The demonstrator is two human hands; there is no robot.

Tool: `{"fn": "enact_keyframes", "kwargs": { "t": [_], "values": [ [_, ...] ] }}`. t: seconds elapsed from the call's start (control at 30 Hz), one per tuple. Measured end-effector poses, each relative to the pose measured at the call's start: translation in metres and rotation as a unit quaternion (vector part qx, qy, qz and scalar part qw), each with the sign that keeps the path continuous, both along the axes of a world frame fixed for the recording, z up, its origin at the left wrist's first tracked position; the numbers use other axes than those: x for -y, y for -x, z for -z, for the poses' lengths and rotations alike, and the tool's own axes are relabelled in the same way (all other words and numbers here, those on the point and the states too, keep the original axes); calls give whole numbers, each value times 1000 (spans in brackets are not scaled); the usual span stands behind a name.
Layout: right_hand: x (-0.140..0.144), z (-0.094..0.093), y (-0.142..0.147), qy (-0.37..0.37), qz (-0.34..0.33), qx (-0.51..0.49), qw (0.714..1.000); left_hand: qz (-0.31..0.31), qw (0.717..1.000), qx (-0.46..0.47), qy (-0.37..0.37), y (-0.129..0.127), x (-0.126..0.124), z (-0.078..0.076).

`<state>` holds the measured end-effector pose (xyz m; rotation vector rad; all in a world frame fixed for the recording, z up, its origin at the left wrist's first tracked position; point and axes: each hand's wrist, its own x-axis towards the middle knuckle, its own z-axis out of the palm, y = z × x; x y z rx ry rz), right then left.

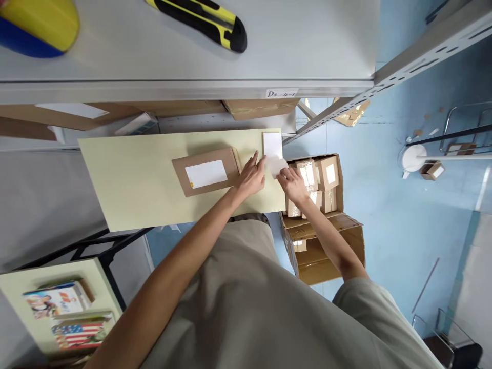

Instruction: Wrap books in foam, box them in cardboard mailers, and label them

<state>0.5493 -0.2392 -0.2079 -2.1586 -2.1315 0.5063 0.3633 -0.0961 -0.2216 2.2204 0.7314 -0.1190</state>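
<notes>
On the pale board [134, 179], white label [277, 165] between left hand [251, 177], right hand [292, 183]

The small box [206, 170] at the board's [126, 184] far edge is matt brown cardboard with a smooth white paper label, and the board itself looks pale, smooth and matt. The white sheet [272, 145] at its far right corner is plain paper. The shelf [300, 41] above is smooth grey painted metal.
</notes>
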Motion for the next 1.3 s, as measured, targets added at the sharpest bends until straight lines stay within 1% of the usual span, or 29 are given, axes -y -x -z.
{"fn": "enact_keyframes", "kwargs": {
  "t": [0.07,0.17,0.27,0.37,0.43,0.47,0.5,0.57,0.63,0.67,0.7,0.73,0.77,0.83,0.87,0.9,0.93,1.0,1.1,1.2,1.3],
  "values": [
    [17,0,10,20,-5,1,1000,40,999,-22,12,-8,-1,10],
    [27,3,22,38,-10,7,999,74,994,-80,17,-13,0,20],
    [26,6,27,51,-11,8,999,89,988,-127,14,-16,3,20],
    [18,1,28,84,-10,8,996,83,986,-144,10,-19,6,18],
    [13,-6,29,134,-13,10,991,76,985,-155,12,-23,6,17],
    [10,-11,30,176,-17,1,984,73,984,-159,15,-25,5,17],
    [8,-17,30,226,-20,-17,974,68,984,-161,19,-28,5,18],
    [4,-29,30,323,-26,-69,944,45,986,-158,39,-31,3,17],
    [1,-39,25,381,-28,-116,917,-3,988,-128,91,-30,2,15],
    [-1,-44,20,388,-22,-147,910,-36,985,-99,135,-27,1,12],
    [-3,-48,14,380,-9,-191,905,-71,977,-61,193,-21,1,7],
    [-5,-53,7,360,15,-251,899,-102,959,-20,262,-13,1,1],
    [-8,-56,0,326,49,-318,889,-128,934,18,334,-2,0,-6],
    [-14,-64,-13,230,141,-440,856,-172,872,70,452,27,-1,-26],
    [-17,-68,-18,183,184,-479,839,-195,849,82,485,43,-1,-37],
    [-21,-72,-21,144,220,-506,821,-222,834,97,495,60,-1,-49],
    [-24,-75,-22,116,248,-526,805,-247,827,112,493,76,-1,-60],
    [-31,-82,-20,89,272,-557,779,-273,825,134,477,102,0,-81],
    [-42,-89,-10,76,269,-585,762,-274,844,144,437,126,4,-102],
    [-50,-91,0,70,255,-587,765,-269,868,148,391,135,7,-115],
    [-56,-94,6,80,236,-579,776,-273,878,153,364,141,9,-123]
  ]
}}
